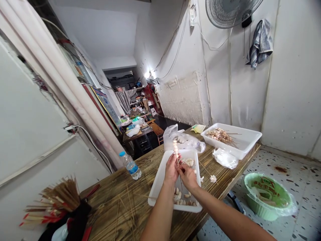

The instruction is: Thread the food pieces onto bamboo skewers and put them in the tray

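Note:
Both hands meet over a white tray (160, 182) on the wooden table (140, 174). My left hand (171, 169) is closed round a thin bamboo skewer (177, 160) that stands nearly upright, with several pale food pieces (175, 146) threaded on its top. My right hand (188, 176) pinches the same skewer lower down. More pale pieces (184, 199) lie in the near end of the tray. Another skewer with one piece (213, 178) rests over the tray's right edge.
A second white tray (247, 140) holds finished skewers (222, 134) at the table's far right. Clear plastic bags (183, 139), a water bottle (130, 165), loose sticks (127, 207) and a bundle of skewers (60, 195) share the table. A green bin (267, 195) stands on the floor.

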`<state>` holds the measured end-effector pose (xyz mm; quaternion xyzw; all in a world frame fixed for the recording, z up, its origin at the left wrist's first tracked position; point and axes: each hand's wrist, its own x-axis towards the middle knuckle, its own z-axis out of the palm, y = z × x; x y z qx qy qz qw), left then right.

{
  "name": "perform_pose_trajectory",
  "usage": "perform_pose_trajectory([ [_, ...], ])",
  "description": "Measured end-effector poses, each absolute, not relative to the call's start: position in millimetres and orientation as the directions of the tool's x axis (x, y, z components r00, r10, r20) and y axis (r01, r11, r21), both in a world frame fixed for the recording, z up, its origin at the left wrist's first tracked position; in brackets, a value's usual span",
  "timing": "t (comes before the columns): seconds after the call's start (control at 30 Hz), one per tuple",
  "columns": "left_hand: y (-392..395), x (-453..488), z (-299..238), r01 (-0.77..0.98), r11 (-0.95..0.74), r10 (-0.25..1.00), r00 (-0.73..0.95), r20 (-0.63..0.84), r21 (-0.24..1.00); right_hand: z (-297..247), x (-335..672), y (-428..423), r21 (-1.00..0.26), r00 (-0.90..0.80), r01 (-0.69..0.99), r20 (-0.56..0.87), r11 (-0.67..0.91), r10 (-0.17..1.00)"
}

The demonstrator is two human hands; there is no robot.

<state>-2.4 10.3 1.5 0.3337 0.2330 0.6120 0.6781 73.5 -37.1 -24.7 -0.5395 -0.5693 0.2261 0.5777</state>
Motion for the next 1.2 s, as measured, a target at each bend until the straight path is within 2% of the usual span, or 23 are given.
perform_pose_trajectory([
  [0.3, 12.2, -6.7, -1.3, -0.682, 0.053, 0.993, 0.116, 0.037, 0.730, -25.9, 73.6, -37.0, -0.860, 0.222, 0.443, 0.378, 0.252, 0.899],
  [0.53, 12.9, -9.8, 1.4, -0.734, 0.213, 0.976, 0.197, -0.098, 0.645, -26.4, 72.7, -38.1, -0.841, 0.198, 0.496, 0.349, 0.214, 0.916],
  [0.67, 11.8, -12.2, 6.0, -0.743, 0.219, 0.971, 0.227, -0.070, 0.633, -24.8, 73.2, -39.6, -0.817, 0.183, 0.538, 0.355, 0.209, 0.917],
  [0.9, 10.0, -14.0, 12.3, -0.771, 0.187, 0.981, 0.173, -0.082, 0.609, -23.4, 74.1, -40.8, -0.757, 0.132, 0.622, 0.351, 0.198, 0.927],
  [1.1, 8.4, -17.6, 17.4, -0.804, 0.191, 0.981, 0.182, -0.072, 0.563, -28.3, 75.2, -38.3, -0.785, 0.145, 0.578, 0.368, 0.223, 0.918],
  [1.2, 9.4, -20.2, 16.9, -0.831, 0.179, 0.984, 0.137, -0.117, 0.527, -26.8, 72.9, -39.6, -0.808, 0.168, 0.493, 0.453, 0.323, 0.875],
])
